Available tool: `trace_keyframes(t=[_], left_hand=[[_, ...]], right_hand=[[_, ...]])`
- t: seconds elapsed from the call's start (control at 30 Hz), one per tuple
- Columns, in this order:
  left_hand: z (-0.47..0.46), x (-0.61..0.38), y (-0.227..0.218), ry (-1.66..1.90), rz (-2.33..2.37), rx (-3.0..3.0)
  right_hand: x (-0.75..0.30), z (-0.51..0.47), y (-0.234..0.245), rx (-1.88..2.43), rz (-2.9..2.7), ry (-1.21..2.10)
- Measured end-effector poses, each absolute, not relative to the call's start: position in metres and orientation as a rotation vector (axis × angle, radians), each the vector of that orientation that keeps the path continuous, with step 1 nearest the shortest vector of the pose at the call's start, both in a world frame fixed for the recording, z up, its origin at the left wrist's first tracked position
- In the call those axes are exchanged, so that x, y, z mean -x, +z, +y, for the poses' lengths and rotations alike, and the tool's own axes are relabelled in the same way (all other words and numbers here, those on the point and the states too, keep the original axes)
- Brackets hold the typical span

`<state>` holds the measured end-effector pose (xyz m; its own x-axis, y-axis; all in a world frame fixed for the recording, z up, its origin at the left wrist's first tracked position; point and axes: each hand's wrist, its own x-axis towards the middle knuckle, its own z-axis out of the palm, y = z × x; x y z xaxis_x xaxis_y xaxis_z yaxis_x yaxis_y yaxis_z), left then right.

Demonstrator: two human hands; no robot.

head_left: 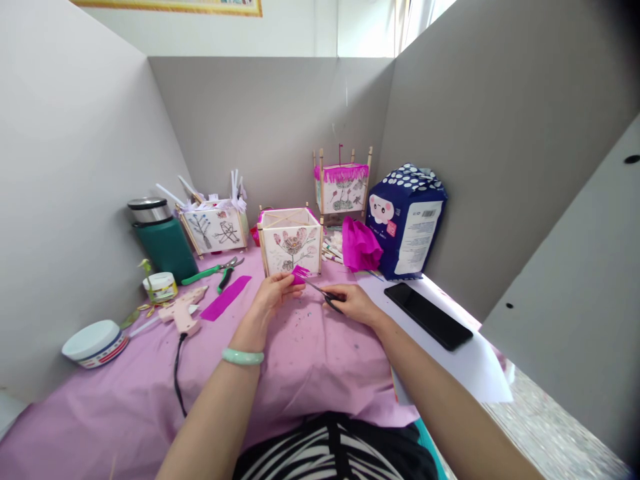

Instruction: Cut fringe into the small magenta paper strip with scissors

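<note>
My left hand (277,291) is closed on a small piece of magenta crepe paper (299,274) whose upper edge is cut into a fringe. In my right hand (354,303) is a pair of scissors (332,298), fingers wrapped round the dark handles. The blades point left and reach the paper; whether they are apart I cannot tell. Just behind both hands stands a square lantern frame (291,247) with wooden sticks and a flower drawing on its white front. A flat magenta strip (226,298) lies left of my left hand.
A hot glue gun (181,311), green-handled pliers (213,271), a white bowl (96,343) and a green tumbler (165,243) stand or lie left. Behind are a box with paper strips (215,229) and a fringed lantern (343,189). Rightward: crumpled magenta paper (361,245), a blue package (407,223), a phone (428,315).
</note>
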<state>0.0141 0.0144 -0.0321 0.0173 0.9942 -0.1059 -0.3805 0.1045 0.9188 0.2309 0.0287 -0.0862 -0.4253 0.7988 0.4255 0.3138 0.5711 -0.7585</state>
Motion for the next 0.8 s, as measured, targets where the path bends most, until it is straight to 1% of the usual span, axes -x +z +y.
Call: trace_keyframes(t=[0.8], left_hand=[[0.0131, -0.0173, -0.0317, 1.262, 0.98, -0.878]], right_hand=[[-0.2297, 0.0281, -0.0834, 0.879, -2.007, 0.752]])
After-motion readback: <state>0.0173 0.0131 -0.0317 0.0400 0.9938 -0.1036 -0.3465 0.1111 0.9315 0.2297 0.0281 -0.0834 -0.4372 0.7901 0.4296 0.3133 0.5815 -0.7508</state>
